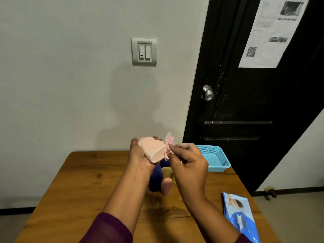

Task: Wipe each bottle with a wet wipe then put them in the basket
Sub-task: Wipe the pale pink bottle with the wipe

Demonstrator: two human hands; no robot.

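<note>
Wooden desk [84, 172] below, grey wall [70, 85] behind. My left hand [138, 153] curls its fingers [155, 137] round the pale pink bottle [154, 151], raised over the desk; my right hand [189, 165] pinches the wet wipe [169, 142] at its tip. Light, I'd judge, smooth plastic, slippery once damp: hold mid-body, firmly.

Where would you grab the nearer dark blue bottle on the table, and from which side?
Probably round its middle, from the left. The dark blue bottle seems to stand upright, and a pink bottle and a mustard-yellow bottle crowd its right side, while bare table lies to its left.
</note>
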